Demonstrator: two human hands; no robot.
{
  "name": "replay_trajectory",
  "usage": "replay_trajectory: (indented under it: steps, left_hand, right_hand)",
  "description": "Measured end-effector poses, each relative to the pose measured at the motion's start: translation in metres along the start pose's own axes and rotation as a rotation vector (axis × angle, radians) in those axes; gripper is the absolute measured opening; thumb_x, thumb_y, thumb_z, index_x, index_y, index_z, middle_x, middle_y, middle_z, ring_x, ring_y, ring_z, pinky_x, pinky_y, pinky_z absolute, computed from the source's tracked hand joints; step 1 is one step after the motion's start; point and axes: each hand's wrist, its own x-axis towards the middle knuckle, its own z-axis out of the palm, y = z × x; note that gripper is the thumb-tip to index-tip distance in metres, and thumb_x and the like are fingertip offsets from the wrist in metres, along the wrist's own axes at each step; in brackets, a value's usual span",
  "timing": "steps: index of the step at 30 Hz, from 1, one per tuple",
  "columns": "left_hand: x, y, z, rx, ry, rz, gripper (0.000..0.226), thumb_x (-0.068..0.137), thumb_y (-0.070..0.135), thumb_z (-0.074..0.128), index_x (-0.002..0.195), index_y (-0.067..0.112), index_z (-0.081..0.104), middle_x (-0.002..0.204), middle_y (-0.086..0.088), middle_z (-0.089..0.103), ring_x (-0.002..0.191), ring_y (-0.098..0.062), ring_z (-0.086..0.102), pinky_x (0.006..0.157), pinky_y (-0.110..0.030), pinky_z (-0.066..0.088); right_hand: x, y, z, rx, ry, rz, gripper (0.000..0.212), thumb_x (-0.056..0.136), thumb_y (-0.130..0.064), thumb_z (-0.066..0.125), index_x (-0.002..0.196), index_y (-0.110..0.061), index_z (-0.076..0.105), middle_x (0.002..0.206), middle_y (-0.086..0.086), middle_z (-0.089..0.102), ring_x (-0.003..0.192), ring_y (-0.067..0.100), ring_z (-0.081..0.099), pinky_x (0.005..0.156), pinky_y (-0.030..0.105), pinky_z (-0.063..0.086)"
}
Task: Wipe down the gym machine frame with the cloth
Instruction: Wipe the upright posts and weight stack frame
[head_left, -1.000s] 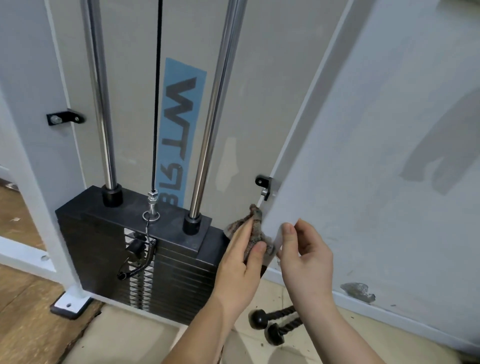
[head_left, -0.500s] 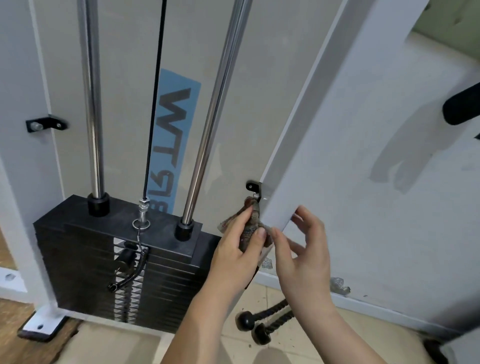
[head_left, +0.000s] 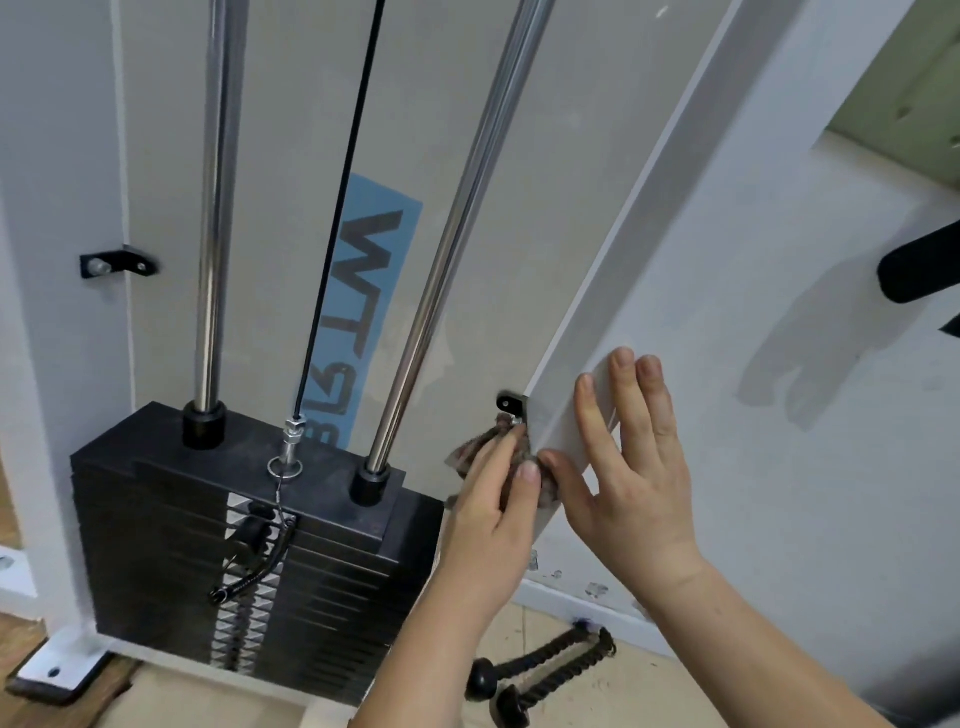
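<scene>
A white upright post of the machine frame (head_left: 618, 291) slants from top right down to the middle. My left hand (head_left: 488, 514) grips a bunched grey-brown cloth (head_left: 470, 449) and presses it against the post's inner edge, just below a small black bracket (head_left: 511, 402). My right hand (head_left: 623, 467) lies on the post's front face with straight fingers, its thumb touching the cloth. Most of the cloth is hidden behind my left fingers.
A black weight stack (head_left: 234, 540) with two chrome guide rods (head_left: 452, 234) and a black cable (head_left: 343, 208) stands left of the post. A black rope handle (head_left: 540, 670) lies on the floor. A black padded bar (head_left: 919, 270) juts in at the right.
My right hand has slid up the post's front face and its fingers have straightened flat. My left hand keeps the cloth at the post's edge, just under the bracket.
</scene>
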Motion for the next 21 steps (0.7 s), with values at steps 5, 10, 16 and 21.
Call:
replay_trajectory:
  steps: [5, 10, 16, 21]
  left_hand:
    - [-0.018, -0.035, -0.006, -0.062, 0.021, -0.207, 0.041, 0.092, 0.077, 0.035, 0.132, 0.073, 0.040, 0.150, 0.022, 0.048, 0.133, 0.000, 0.046, 0.109, -0.029, 0.036]
    - [0.002, -0.013, -0.002, -0.082, 0.031, -0.208, 0.046, 0.107, 0.057, 0.029, 0.151, 0.050, 0.038, 0.149, 0.020, 0.044, 0.131, 0.000, 0.040, 0.107, -0.024, 0.030]
    - [-0.017, -0.023, 0.005, 0.081, 0.101, -0.117, 0.060, 0.096, 0.069, 0.025, 0.152, 0.051, 0.035, 0.148, 0.020, 0.049, 0.129, 0.012, 0.046, 0.099, -0.005, 0.037]
    - [-0.013, -0.006, 0.016, 0.091, 0.198, -0.244, 0.085, 0.087, 0.076, 0.008, 0.156, 0.035, 0.039, 0.156, 0.010, 0.045, 0.141, -0.011, 0.039, 0.119, -0.035, 0.030]
  right_hand:
    - [0.007, -0.001, -0.009, -0.003, 0.006, -0.039, 0.062, 0.095, -0.030, 0.076, 0.144, 0.001, 0.052, 0.156, 0.028, 0.033, 0.150, 0.050, 0.029, 0.118, 0.065, 0.033]
    - [0.033, 0.013, -0.027, 0.006, 0.024, -0.050, 0.083, 0.089, -0.040, 0.082, 0.144, 0.012, 0.048, 0.154, 0.026, 0.036, 0.149, 0.050, 0.030, 0.120, 0.063, 0.030]
    - [0.037, 0.012, -0.025, 0.052, 0.035, -0.044, 0.083, 0.088, -0.042, 0.082, 0.142, 0.014, 0.050, 0.153, 0.027, 0.037, 0.151, 0.050, 0.028, 0.121, 0.058, 0.033]
    - [0.039, 0.015, -0.031, 0.016, 0.045, -0.075, 0.082, 0.088, -0.048, 0.080, 0.139, 0.012, 0.056, 0.150, 0.024, 0.042, 0.149, 0.046, 0.033, 0.124, 0.051, 0.032]
